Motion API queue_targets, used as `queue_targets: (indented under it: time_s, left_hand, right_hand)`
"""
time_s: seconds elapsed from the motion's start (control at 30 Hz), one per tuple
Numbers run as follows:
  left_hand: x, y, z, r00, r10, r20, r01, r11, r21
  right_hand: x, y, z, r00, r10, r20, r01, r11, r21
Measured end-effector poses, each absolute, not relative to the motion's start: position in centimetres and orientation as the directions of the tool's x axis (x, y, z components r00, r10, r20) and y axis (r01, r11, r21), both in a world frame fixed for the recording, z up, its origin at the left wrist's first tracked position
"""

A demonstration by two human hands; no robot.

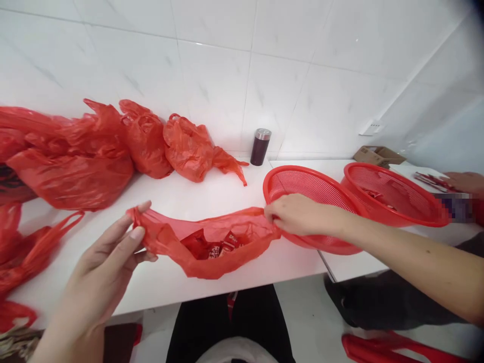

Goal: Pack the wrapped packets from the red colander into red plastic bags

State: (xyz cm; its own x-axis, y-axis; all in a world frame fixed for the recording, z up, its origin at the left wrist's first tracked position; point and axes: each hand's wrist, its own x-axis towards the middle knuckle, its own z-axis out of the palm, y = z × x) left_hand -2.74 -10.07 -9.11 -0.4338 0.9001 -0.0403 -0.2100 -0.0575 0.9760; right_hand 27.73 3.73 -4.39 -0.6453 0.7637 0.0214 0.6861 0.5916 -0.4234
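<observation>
Beyond the left hand [109, 252], a row of knotted red plastic bags [102, 146] lies along the tiled wall, with more red bags just to its left. Past the right hand [293, 214] stands a dark jar with a metal lid [260, 146]. Two red mesh baskets [313, 189] overlap directly behind and to the right of that hand; farther right another person's hand [465, 182] rests near a small cardboard box [379, 155].

Both hands are well apart, stretching the mouth of an open red plastic bag [212, 242] between them on the white table [177, 194]. The left thumb and fingers pinch one edge; the right hand is closed on the other. Small red-and-white packets [221, 247] show inside.
</observation>
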Motion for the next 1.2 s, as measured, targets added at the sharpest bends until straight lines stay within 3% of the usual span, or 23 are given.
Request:
queue_targets:
  time_s: [0.1, 0.17, 0.27, 0.4, 0.5, 0.67, 0.77, 0.83, 1.0, 1.1, 1.2]
  left_hand:
    - [-2.9, -9.6, -7.8, -0.409, 0.907, 0.103, -0.117, -0.164, 0.979]
    - [-2.9, -8.9, -6.5, -0.368, 0.911, 0.189, -0.088, -0.236, 0.968]
    - [-3.0, -7.0, -3.8, -0.316, 0.921, 0.230, -0.090, -0.270, 0.959]
    - [-3.8, -4.0, 0.3, -0.310, 0.928, 0.205, 0.021, -0.208, 0.978]
    - [-4.6, -2.4, 2.4, -0.264, 0.949, 0.174, 0.081, -0.158, 0.984]
    - [-3.5, -0.7, 3.0, -0.056, 0.958, 0.280, -0.097, -0.284, 0.954]
    - [-1.4, 0.4, 2.8, 0.111, 0.932, 0.344, -0.193, -0.319, 0.928]
    - [0.1, 0.9, 2.7, 0.196, 0.935, 0.295, -0.121, -0.275, 0.954]
    - [2.4, 1.2, 2.4, 0.319, 0.945, 0.070, 0.345, -0.184, 0.920]
    - [2.1, 1.3, 1.7, 0.217, 0.976, -0.014, 0.358, -0.066, 0.931]
    - [0.9, 1.1, 0.5, 0.211, 0.971, -0.117, 0.290, 0.052, 0.955]
  right_hand:
    - [27.3, 4.4, -1.9, -0.610, 0.775, 0.165, 0.632, 0.602, -0.487]
    - [26.6, 4.6, -0.3, -0.490, 0.823, 0.287, 0.536, 0.544, -0.646]
    - [26.0, 4.8, 2.1, -0.464, 0.828, 0.314, 0.388, 0.509, -0.769]
    - [26.3, 5.6, 5.3, -0.428, 0.750, 0.503, 0.295, 0.643, -0.707]
    - [27.1, 7.0, 6.8, -0.514, 0.739, 0.435, 0.369, 0.649, -0.665]
    - [27.9, 9.0, 6.9, -0.446, 0.743, 0.500, 0.375, 0.662, -0.649]
    - [26.4, 8.4, 6.4, -0.531, 0.682, 0.504, 0.329, 0.713, -0.619]
    - [24.5, 7.3, 6.2, -0.579, 0.607, 0.545, 0.249, 0.768, -0.590]
    - [19.9, 5.2, 4.9, -0.617, 0.454, 0.643, 0.017, 0.824, -0.566]
    - [18.9, 6.0, 2.6, -0.617, 0.482, 0.622, -0.045, 0.768, -0.639]
    - [18.8, 7.1, -0.2, -0.649, 0.587, 0.485, 0.015, 0.647, -0.763]
